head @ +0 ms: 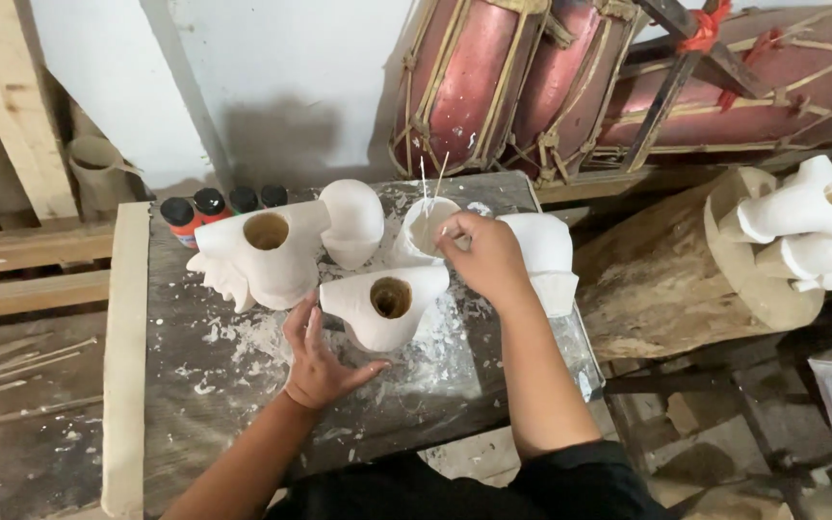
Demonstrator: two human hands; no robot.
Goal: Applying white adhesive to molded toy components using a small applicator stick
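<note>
My left hand (318, 356) rests on the low wooden table (195, 404), fingers spread, touching the near side of a white plaster figure (387, 308) with a round hole on top. My right hand (483, 258) is closed on a thin stick or brush at the rim of a small white cup (426, 226) of white paint, from which thin sticks poke up. A larger white plaster figure (262, 252) with a hole stands at the left, a rounded white piece (353, 221) behind it, and another white piece (546, 255) to the right of my hand.
Several small paint bottles (214, 207) with dark caps line the table's far left edge. Red rope-laced drums (532, 77) lean on the wall behind. A log stump (686, 260) at right carries more white plaster figures (811, 226). White flecks cover the tabletop.
</note>
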